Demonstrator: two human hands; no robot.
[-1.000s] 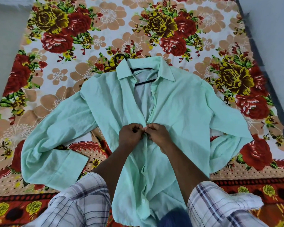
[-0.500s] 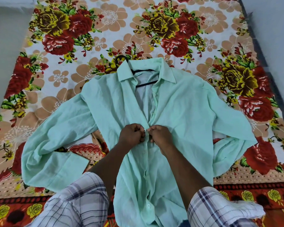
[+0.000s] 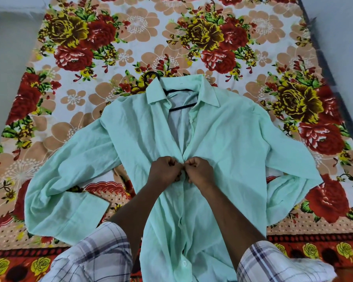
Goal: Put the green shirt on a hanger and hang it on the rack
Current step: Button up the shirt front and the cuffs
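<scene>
The green shirt [image 3: 228, 139] lies face up on a flowered bed, sleeves spread to both sides and folded back at the cuffs. A black hanger [image 3: 181, 106] is inside it; its bars show in the open collar and its hook pokes out behind the collar at the left. My left hand [image 3: 164, 169] and my right hand [image 3: 199, 169] meet at mid-chest, each pinching one edge of the shirt's front opening, knuckles almost touching. The placket is open above my hands and closed below them. No rack is in view.
The flowered bedsheet [image 3: 130, 47] covers the mattress. Bare grey floor or wall [image 3: 6, 58] runs along the left side and another grey surface [image 3: 342, 37] along the right. My checked sleeves sit at the bottom edge.
My hands stay pinched on the shirt front at the same spot. The view has shifted slightly, so the shirt sits a little lower in frame.
</scene>
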